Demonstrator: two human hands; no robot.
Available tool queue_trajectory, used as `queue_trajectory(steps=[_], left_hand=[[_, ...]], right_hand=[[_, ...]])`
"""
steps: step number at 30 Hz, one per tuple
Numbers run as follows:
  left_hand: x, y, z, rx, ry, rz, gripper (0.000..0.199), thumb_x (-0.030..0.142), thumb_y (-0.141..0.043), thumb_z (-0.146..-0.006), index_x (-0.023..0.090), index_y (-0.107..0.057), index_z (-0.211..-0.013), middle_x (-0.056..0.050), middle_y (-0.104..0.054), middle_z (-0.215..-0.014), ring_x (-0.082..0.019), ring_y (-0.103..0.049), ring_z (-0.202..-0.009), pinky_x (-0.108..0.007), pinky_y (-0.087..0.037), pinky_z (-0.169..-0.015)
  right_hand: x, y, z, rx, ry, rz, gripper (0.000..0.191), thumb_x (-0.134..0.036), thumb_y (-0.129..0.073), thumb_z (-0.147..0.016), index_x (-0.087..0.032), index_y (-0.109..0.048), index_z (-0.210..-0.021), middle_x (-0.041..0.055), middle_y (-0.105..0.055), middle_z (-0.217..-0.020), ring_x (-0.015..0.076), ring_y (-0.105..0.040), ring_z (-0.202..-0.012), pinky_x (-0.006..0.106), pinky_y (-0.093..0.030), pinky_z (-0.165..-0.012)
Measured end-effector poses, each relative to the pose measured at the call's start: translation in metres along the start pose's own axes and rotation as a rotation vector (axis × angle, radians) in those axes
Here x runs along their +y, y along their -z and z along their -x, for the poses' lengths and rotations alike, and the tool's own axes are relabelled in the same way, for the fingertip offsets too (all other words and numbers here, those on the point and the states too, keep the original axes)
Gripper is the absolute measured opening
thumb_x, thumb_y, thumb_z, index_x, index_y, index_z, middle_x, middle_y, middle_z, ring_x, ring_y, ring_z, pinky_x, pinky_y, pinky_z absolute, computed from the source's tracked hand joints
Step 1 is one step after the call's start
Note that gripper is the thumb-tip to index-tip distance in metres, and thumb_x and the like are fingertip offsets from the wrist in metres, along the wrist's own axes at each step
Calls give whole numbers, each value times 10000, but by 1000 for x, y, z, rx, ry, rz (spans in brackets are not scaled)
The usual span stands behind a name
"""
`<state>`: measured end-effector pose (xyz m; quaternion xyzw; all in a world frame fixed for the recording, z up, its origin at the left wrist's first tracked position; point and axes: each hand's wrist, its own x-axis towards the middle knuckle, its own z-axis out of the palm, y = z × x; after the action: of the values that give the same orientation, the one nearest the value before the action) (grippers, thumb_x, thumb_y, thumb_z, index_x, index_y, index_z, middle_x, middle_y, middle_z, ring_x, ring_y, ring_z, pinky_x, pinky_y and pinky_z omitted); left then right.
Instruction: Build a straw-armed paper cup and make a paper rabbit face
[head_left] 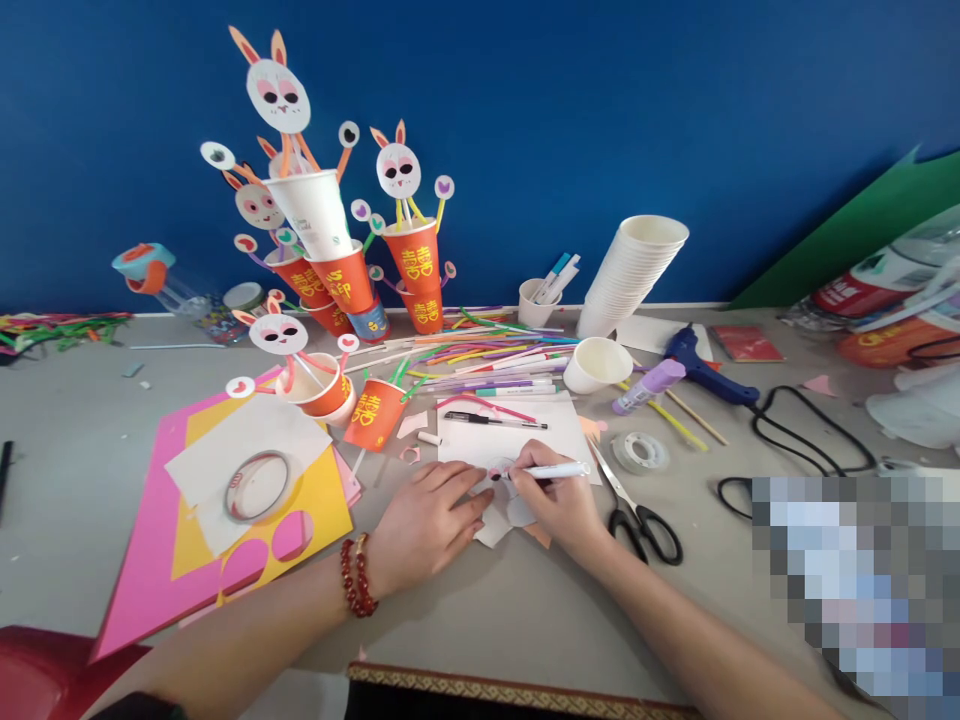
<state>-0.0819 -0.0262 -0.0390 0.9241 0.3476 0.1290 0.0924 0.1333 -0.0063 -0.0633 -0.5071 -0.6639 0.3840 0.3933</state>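
Note:
My right hand (559, 500) grips a white marker (559, 470), its tip on a small white paper cutout (500, 470) with pink and black marks. The cutout is partly hidden under my fingers. My left hand (431, 515) lies flat with fingers stretched, its fingertips on the cutout's left edge. Under and behind them is a white paper sheet (457, 440), on which a black pen (495, 419) rests. A loose marker cap (430, 438) lies by the sheet's left edge. To the right of my right hand are black-handled scissors (652, 530).
Paper cups with rabbit faces (279, 95) stand at the back left. A tape roll (257, 486) sits on coloured paper at left. Rightward are a clear tape roll (640, 452), a purple glue stick (649, 387), a blue glue gun (705, 370) with its cord, and stacked white cups (634, 275).

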Motion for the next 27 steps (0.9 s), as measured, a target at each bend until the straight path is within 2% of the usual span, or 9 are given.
queue_trajectory(steps=[16, 21, 27], left_hand=[[0, 1, 0, 14, -11, -10, 317, 261, -496, -968, 189, -615, -1253, -110, -613, -1325, -280, -549, -1192, -463, -487, -971], [0, 0, 1, 9, -15, -14, 333, 271, -510, -964, 198, -601, -1277, -109, -603, -1336, -275, -542, -1208, -457, -478, -992], [0, 0, 1, 3, -10, -13, 329, 272, -512, -962, 197, -599, -1270, -106, -599, -1338, -277, -539, -1209, -458, -478, -990]], right_hand=[[1, 0, 1, -17, 16, 7, 146, -195, -512, -838, -216, -499, -694, -51, -458, -586, 118, -406, -527, 236, -312, -504], [1, 0, 0, 15, 14, -41, 169, -194, -518, -839, -218, -477, -677, -54, -444, -577, 118, -396, -532, 228, -314, -499], [1, 0, 0, -7, 1, 11, 143, -195, -514, -833, -218, -495, -693, -56, -452, -580, 117, -402, -516, 234, -313, -498]])
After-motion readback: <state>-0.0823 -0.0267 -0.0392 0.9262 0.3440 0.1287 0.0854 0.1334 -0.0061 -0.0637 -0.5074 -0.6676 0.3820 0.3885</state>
